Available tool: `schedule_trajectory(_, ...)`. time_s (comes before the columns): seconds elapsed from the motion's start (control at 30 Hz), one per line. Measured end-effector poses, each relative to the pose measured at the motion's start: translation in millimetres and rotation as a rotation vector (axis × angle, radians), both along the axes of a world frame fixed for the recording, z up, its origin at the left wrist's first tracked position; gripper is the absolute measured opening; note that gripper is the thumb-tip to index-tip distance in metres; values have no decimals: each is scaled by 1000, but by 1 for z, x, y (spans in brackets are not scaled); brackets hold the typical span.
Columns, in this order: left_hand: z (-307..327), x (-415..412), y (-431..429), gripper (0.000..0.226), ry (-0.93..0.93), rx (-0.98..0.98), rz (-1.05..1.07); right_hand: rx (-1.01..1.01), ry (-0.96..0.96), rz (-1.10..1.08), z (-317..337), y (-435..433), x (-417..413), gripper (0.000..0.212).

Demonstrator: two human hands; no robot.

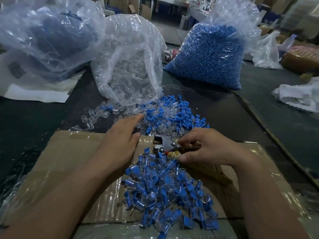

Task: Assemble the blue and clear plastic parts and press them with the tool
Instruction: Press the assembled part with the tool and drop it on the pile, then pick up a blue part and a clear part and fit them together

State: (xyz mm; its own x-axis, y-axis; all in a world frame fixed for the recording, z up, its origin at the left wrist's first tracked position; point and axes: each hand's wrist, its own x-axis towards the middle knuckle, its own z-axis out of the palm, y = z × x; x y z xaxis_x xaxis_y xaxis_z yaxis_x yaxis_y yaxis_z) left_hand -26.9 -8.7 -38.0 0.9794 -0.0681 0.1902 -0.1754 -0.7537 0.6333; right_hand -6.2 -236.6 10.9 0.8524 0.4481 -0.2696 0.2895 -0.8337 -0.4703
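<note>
A metal pressing tool [165, 144] lies on the taped cardboard sheet [69, 156]. My right hand [207, 147] grips its handles from the right, fingers curled round them. My left hand [122, 135] reaches forward with straight fingers into the loose mix of blue parts [172, 107] and clear caps [96, 116]; whether it holds one is hidden. A heap of assembled blue-and-clear pieces [165, 190] lies on the cardboard between my forearms.
An open bag of clear caps [131, 62] spills toward me. A full bag of blue parts [210, 54] stands at the back right, and another large bag [44, 35] at the back left. Crumpled plastic [300, 95] lies at the right edge.
</note>
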Motion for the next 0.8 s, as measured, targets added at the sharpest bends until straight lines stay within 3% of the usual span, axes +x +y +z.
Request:
schedule_trajectory(0.1,-7,3,1,53,66,192,-85,6,7,-2,0,0,0,54)
schedule_trajectory(0.17,-7,4,1,49,59,221,-81,11,13,-3,0,-1,0,52)
schedule_trajectory(0.27,-5,3,-1,43,-16,128,2,12,14,0,0,-1,1,49)
schedule_trajectory(0.5,0,3,5,15,-145,107,132,10,11,-7,-2,-1,2,48)
schedule_trajectory(0.63,2,1,4,24,-164,2,197,-2,-4,11,-2,-2,2,37)
schedule_trajectory(0.73,6,-1,3,22,-197,-104,195,48,-102,-42,0,-2,3,2)
schedule_trajectory(0.8,10,-5,2,18,-190,-214,198,82,-264,-179,-3,-6,7,12)
